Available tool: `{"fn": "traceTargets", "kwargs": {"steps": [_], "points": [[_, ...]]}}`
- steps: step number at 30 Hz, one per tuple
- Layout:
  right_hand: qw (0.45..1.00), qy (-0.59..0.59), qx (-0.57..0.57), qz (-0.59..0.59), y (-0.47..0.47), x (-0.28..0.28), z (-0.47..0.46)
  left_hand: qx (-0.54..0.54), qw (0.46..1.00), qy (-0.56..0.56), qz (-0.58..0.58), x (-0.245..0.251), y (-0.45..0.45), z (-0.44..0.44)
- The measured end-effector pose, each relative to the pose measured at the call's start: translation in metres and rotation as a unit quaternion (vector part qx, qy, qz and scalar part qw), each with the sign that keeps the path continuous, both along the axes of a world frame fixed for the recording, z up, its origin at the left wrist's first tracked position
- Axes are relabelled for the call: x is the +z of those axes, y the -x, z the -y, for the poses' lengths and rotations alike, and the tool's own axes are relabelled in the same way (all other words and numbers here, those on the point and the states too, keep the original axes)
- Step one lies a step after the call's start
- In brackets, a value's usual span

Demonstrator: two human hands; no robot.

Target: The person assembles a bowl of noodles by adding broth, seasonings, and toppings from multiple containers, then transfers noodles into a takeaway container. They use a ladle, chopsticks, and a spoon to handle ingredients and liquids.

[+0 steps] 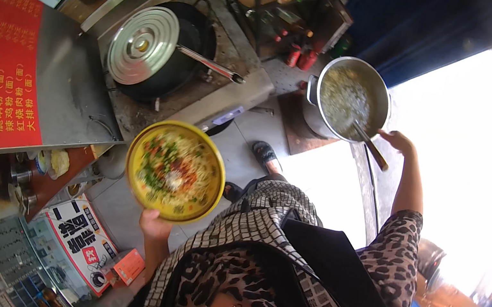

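My left hand (155,225) grips the near rim of a yellow patterned bowl (133,183). Pale noodles (198,177) fill it, topped with chopped green herbs (152,177), red sauce and a small white heap of seasoning. My right hand (396,142) is at the right rim of a tall metal pot (324,123), beside the ladle's handle (375,154) and not around it. Whether its fingertips touch the rim is unclear. Cloudy, bubbling liquid (346,92) is in the pot, and the ladle's lower end is hidden in it.
A black wok (197,38) on a stove (241,67) is partly covered by a metal lid (139,50), with a long-handled utensil (212,65) across it. Red cans (294,55) stand behind the pot. A steel counter panel (75,95) carries a red sign (0,78). Bright doorway (457,115) at right.
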State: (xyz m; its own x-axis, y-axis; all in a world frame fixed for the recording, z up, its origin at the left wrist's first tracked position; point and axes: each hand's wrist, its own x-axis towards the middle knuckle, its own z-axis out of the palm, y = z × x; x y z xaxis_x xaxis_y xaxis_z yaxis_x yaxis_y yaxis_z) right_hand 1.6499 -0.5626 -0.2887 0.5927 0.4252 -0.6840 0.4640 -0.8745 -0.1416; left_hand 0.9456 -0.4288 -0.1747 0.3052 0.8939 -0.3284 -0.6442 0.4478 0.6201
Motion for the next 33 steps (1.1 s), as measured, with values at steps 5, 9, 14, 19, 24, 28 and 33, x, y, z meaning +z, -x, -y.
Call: {"fn": "traceTargets", "kwargs": {"steps": [5,9,14,19,24,28,33], "points": [[0.886,-0.105,-0.297,-0.341,0.15,0.044,-0.009,-0.122,0.983,0.13,0.037,0.02,0.0,-0.042],[0.867,-0.17,-0.319,-0.344,0.23,0.113,-0.027,-0.157,0.974,0.161,0.032,0.034,-0.004,-0.054],[0.903,-0.153,-0.264,-0.304,0.297,0.209,-0.006,-0.204,0.964,0.162,0.06,0.046,-0.01,-0.058],[0.972,-0.102,-0.135,-0.163,0.341,0.253,0.015,-0.243,0.954,0.152,0.082,0.048,-0.007,-0.071],[0.989,-0.051,0.046,0.134,0.38,0.291,0.041,-0.271,0.948,0.155,0.062,0.044,-0.007,-0.08],[0.975,-0.048,0.037,0.215,0.417,0.325,0.059,-0.296,0.942,0.159,0.024,0.038,-0.006,-0.091],[0.96,-0.093,0.012,0.262,0.45,0.339,0.08,-0.31,0.941,0.125,0.044,0.029,-0.01,-0.097]]}}
